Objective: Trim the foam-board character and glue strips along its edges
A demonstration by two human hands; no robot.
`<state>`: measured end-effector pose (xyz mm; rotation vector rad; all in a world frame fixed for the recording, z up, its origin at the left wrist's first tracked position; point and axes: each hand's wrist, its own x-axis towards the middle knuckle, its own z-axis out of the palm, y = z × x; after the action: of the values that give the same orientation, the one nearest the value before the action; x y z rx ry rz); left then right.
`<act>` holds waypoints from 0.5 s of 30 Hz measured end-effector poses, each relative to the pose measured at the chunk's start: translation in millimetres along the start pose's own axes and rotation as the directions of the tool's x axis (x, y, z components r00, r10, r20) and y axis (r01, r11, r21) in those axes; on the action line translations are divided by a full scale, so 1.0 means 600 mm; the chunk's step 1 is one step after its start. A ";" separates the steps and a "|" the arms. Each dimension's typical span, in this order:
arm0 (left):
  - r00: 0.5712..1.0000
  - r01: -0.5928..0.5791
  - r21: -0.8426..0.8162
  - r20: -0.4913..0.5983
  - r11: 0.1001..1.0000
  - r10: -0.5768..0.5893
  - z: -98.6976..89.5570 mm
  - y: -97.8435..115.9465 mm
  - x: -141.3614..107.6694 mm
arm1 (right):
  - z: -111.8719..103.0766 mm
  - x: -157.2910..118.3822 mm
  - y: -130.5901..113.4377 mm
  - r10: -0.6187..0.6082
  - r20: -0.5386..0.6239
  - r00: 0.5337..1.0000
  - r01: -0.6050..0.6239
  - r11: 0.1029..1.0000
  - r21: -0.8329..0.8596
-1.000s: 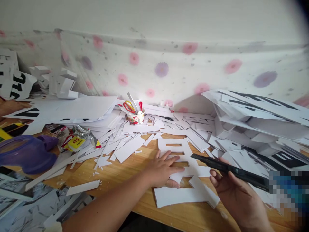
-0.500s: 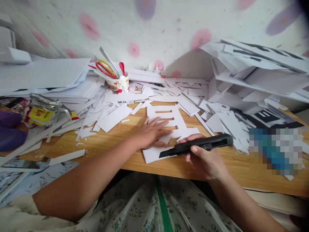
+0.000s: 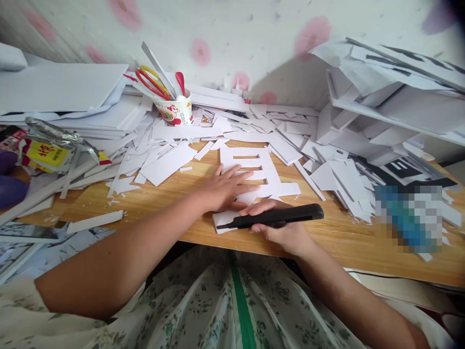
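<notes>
A white foam board cutout point(image 3: 273, 170) with several narrow slots lies on the wooden table near its front edge. Spread flat across its left side is my left hand point(image 3: 227, 188), fingers apart and pressing on the board. My right hand point(image 3: 279, 231) grips a black utility knife point(image 3: 286, 214) by its body, held almost level. The knife's dark blade end points left and lies over the near strip of the cutout, close to my left hand. Whether the tip touches the board I cannot tell. Part of the cutout is hidden under both hands.
White scraps point(image 3: 169, 165) litter the table point(image 3: 174, 208). A paper cup point(image 3: 174, 110) holds scissors and a ruler at the back. White boards point(image 3: 65, 89) are stacked at left beside a yellow snack packet point(image 3: 47, 155). A white board structure point(image 3: 395, 114) stands at right.
My right hand has moved left and toward the table's front edge with the utility knife, bringing the blade end to the cutout's near left corner. My left hand stays on the board.
</notes>
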<state>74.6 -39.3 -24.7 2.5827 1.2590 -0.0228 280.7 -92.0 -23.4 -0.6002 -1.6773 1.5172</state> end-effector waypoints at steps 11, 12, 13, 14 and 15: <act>1.000 -0.001 0.004 0.012 1.000 0.001 0.000 -0.001 0.001 | 0.002 0.011 -0.002 -0.011 0.072 0.997 0.013 0.999 -0.031; 1.000 0.001 0.003 0.014 1.000 -0.001 0.000 -0.001 0.002 | 0.002 0.011 -0.001 -0.015 0.083 0.996 0.018 0.999 -0.042; 1.000 0.003 0.003 0.016 1.000 -0.003 0.000 -0.001 0.003 | 0.002 0.012 0.000 -0.019 0.095 0.995 0.024 0.998 -0.051; 1.000 0.005 0.005 0.020 1.000 -0.005 0.000 -0.001 0.004 | 0.001 0.012 0.000 -0.025 0.105 0.994 0.031 0.998 -0.057; 1.000 0.008 0.009 0.025 1.000 -0.009 0.000 -0.001 0.005 | 0.000 0.012 0.001 -0.033 0.112 0.993 0.040 0.997 -0.062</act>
<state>76.2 -36.7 -25.2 2.5763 1.2636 -0.0627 276.3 -86.5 -22.1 -0.5243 -1.8176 1.4998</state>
